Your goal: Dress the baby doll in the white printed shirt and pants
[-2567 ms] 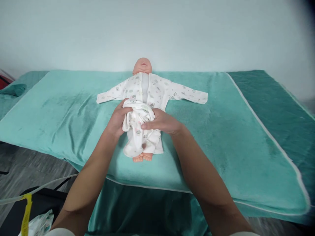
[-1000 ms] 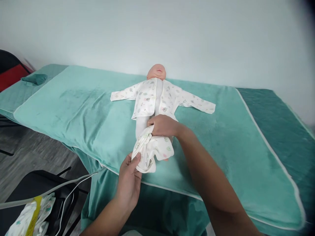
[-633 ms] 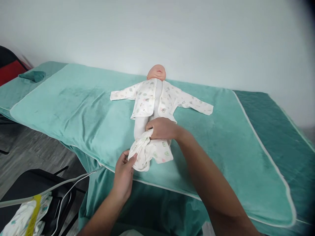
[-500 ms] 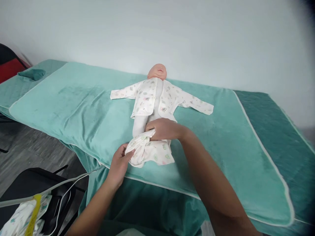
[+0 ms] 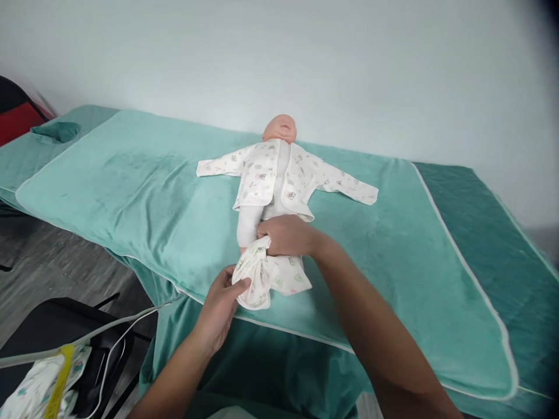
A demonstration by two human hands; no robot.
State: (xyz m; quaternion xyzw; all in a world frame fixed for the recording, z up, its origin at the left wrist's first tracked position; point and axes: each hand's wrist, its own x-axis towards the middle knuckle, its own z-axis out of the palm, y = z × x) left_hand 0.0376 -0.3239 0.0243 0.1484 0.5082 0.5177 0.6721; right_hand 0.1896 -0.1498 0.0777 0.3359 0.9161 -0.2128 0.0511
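Observation:
A baby doll lies on its back, its head toward the wall, in an open patterned white jacket with both sleeves spread. Around its lower legs are bunched printed baby pants. My left hand pinches the pants' near left edge between thumb and fingers. My right hand is closed on the upper edge of the pants, between the doll's legs. One white-covered leg shows above the cloth; the other is mostly behind my right hand. The doll's feet are hidden.
The doll lies on a teal padded cover over a long bed against a white wall. At lower left, a black chair carries folded printed cloth, a yellow strap and a pale cable. A red item stands far left.
My left hand has moved slightly right and toward me, drawing the near edge of the pants with it. My right hand has shifted a little toward me. The doll's body stays in place.

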